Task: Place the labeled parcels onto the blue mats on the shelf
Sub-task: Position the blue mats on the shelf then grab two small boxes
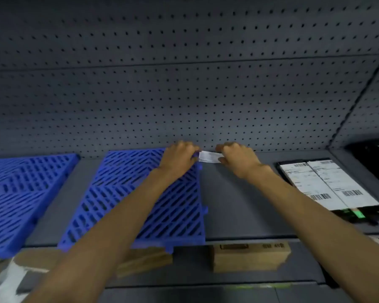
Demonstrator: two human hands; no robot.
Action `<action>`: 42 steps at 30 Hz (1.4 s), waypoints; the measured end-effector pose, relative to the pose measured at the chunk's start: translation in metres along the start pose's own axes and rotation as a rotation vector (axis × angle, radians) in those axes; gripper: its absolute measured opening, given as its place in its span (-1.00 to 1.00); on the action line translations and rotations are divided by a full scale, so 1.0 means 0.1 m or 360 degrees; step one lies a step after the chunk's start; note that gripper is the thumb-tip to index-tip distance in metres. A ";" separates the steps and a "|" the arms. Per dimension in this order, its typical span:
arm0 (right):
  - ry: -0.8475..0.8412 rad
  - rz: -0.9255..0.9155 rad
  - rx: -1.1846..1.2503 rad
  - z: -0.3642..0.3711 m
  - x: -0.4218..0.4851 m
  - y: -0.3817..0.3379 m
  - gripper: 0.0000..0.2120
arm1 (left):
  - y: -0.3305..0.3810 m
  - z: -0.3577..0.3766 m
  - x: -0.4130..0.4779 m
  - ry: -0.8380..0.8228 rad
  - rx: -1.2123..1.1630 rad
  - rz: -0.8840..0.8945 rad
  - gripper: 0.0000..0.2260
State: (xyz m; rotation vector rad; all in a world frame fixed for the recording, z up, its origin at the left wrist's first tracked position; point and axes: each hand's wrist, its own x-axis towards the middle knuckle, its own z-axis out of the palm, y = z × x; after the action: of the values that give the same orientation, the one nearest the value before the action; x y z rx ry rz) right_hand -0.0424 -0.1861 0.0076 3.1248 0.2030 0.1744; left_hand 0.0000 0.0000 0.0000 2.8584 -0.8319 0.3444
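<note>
Two blue slatted mats lie on the grey shelf: one in the middle and one at the far left. Both bear nothing. My left hand and my right hand reach to the back of the shelf, each pinching one end of a small white paper strip held just off the middle mat's back right corner. A black parcel with two white barcode labels lies flat on the bare shelf at the right, apart from both hands.
A grey pegboard wall closes the back of the shelf. Another dark parcel shows at the far right edge. Below the shelf front stand cardboard boxes and a brown box with white wrapping at the lower left.
</note>
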 end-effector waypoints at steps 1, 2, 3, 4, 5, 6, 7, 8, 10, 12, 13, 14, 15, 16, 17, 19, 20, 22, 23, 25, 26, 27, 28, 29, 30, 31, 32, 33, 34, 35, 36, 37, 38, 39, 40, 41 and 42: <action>-0.0042 0.0005 -0.0059 0.03 0.05 0.03 -0.70 | 0.03 0.03 0.06 -0.0071 0.0012 -0.0012 -0.71; -0.0050 0.0005 -0.0075 0.06 0.09 0.07 -0.68 | 0.05 0.07 0.12 -0.0085 -0.0007 -0.0037 -0.69; -0.0063 -0.0010 -0.0095 0.12 0.13 0.11 -0.67 | 0.07 0.13 0.16 -0.0105 0.0001 -0.0039 -0.67; -0.0100 -0.0004 -0.0125 0.14 0.13 0.11 -0.66 | 0.10 0.15 0.19 -0.0130 0.0032 -0.0036 -0.68; -0.0104 -0.0003 -0.0146 0.17 0.16 0.14 -0.67 | 0.12 0.19 0.23 -0.0146 0.0063 -0.0023 -0.69; -0.0095 -0.0003 -0.0169 0.19 0.18 0.16 -0.68 | 0.14 0.21 0.26 -0.0152 0.0094 -0.0014 -0.72; -0.0070 -0.0011 -0.0189 0.22 0.21 0.19 -0.70 | 0.15 0.24 0.29 -0.0156 0.0132 -0.0004 -0.76; -0.0042 -0.0013 -0.0195 0.24 0.21 0.22 -0.73 | 0.16 0.26 0.30 -0.0143 0.0163 -0.0001 -0.78; -0.0013 -0.0040 -0.0230 0.30 0.21 0.25 -0.76 | 0.18 0.32 0.32 -0.0152 0.0196 -0.0024 -0.77; 0.0021 -0.0088 -0.0242 0.34 0.20 0.27 -0.77 | 0.20 0.36 0.34 -0.0136 0.0201 -0.0033 -0.75; 0.0047 -0.0108 -0.0255 0.35 0.21 0.28 -0.76 | 0.20 0.37 0.35 -0.0122 0.0213 -0.0031 -0.74; 0.0071 -0.0127 -0.0277 0.36 0.21 0.29 -0.77 | 0.21 0.38 0.35 -0.0104 0.0226 -0.0022 -0.74; 0.0097 -0.0147 -0.0315 0.38 0.23 0.30 -0.76 | 0.21 0.39 0.36 -0.0084 0.0242 -0.0005 -0.74; 0.0116 -0.0159 -0.0349 0.38 0.23 0.31 -0.76 | 0.21 0.40 0.37 -0.0053 0.0244 0.0009 -0.74; 0.0127 -0.0168 -0.0366 0.39 0.24 0.33 -0.76 | 0.20 0.41 0.37 -0.0033 0.0257 0.0019 -0.74; 0.0147 -0.0161 -0.0368 0.38 0.24 0.35 -0.75 | 0.21 0.41 0.36 -0.0010 0.0299 0.0023 -0.75; 0.0153 -0.0143 -0.0367 0.37 0.24 0.36 -0.76 | 0.22 0.40 0.36 0.0000 0.0317 0.0024 -0.75; 0.0173 -0.0103 -0.0355 0.32 0.26 0.38 -0.77 | 0.24 0.36 0.38 0.0042 0.0304 0.0006 -0.75; 0.0184 -0.0086 -0.0349 0.29 0.28 0.38 -0.78 | 0.25 0.34 0.40 0.0071 0.0297 -0.0005 -0.75; 0.0205 -0.0045 -0.0337 0.20 0.29 0.40 -0.81 | 0.26 0.28 0.43 0.0116 0.0297 -0.0032 -0.73; 0.0214 -0.0020 -0.0339 0.16 0.30 0.40 -0.81 | 0.26 0.24 0.44 0.0133 0.0289 -0.0051 -0.73; 0.0232 -0.0005 -0.0345 0.12 0.31 0.40 -0.81 | 0.26 0.20 0.45 0.0161 0.0283 -0.0071 -0.73; 0.0249 -0.0002 -0.0357 0.08 0.31 0.40 -0.80 | 0.26 0.16 0.44 0.0182 0.0290 -0.0088 -0.73; 0.0271 -0.0011 -0.0370 0.04 0.31 0.39 -0.78 | 0.24 0.13 0.44 0.0209 0.0305 -0.0092 -0.73; 0.0292 -0.0025 -0.0376 0.01 0.32 0.37 -0.76 | 0.22 0.10 0.42 0.0230 0.0319 -0.0092 -0.73; 0.0309 -0.0041 -0.0374 -0.01 0.33 0.34 -0.75 | 0.20 0.07 0.40 0.0250 0.0327 -0.0094 -0.73; 0.0327 -0.0058 -0.0364 -0.03 0.34 0.31 -0.73 | 0.16 0.03 0.37 0.0260 0.0329 -0.0110 -0.73; 0.0357 -0.0079 -0.0355 -0.06 0.34 0.26 -0.72 | 0.12 -0.01 0.33 0.0263 0.0338 -0.0131 -0.73; 0.0395 -0.0103 -0.0349 -0.07 0.35 0.20 -0.71 | 0.08 -0.05 0.28 0.0259 0.0351 -0.0157 -0.73; 0.0434 -0.0130 -0.0344 -0.09 0.36 0.13 -0.72 | 0.02 -0.08 0.22 0.0256 0.0367 -0.0179 -0.73; 0.0457 -0.0160 -0.0337 -0.11 0.36 0.04 -0.73 | -0.04 -0.12 0.15 0.0249 0.0379 -0.0205 -0.74; 0.0469 -0.0190 -0.0333 -0.13 0.36 -0.07 -0.75 | -0.11 -0.15 0.07 0.0241 0.0388 -0.0233 -0.75; 0.0474 -0.0218 -0.0330 -0.15 0.37 -0.19 -0.77 | -0.19 -0.19 -0.03 0.0228 0.0395 -0.0266 -0.76; 0.0482 -0.0247 -0.0329 -0.16 0.37 -0.32 -0.78 | -0.28 -0.23 -0.14 0.0218 0.0394 -0.0296 -0.76; 0.0493 -0.0281 -0.0325 -0.18 0.37 -0.46 -0.78 | -0.37 -0.27 -0.26 0.0216 0.0393 -0.0319 -0.75; 0.0506 -0.0320 -0.0322 -0.19 0.37 -0.61 -0.77 | -0.47 -0.32 -0.38 0.0218 0.0394 -0.0337 -0.74; 0.0523 -0.0365 -0.0316 -0.20 0.37 -0.76 -0.76 | -0.58 -0.36 -0.50 0.0222 0.0397 -0.0354 -0.73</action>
State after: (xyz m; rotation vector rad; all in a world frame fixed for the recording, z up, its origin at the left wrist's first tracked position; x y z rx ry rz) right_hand -0.0174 -0.1061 0.0307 2.8286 0.5073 0.6595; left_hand -0.0164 0.0810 0.0175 3.0683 -0.4693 0.6504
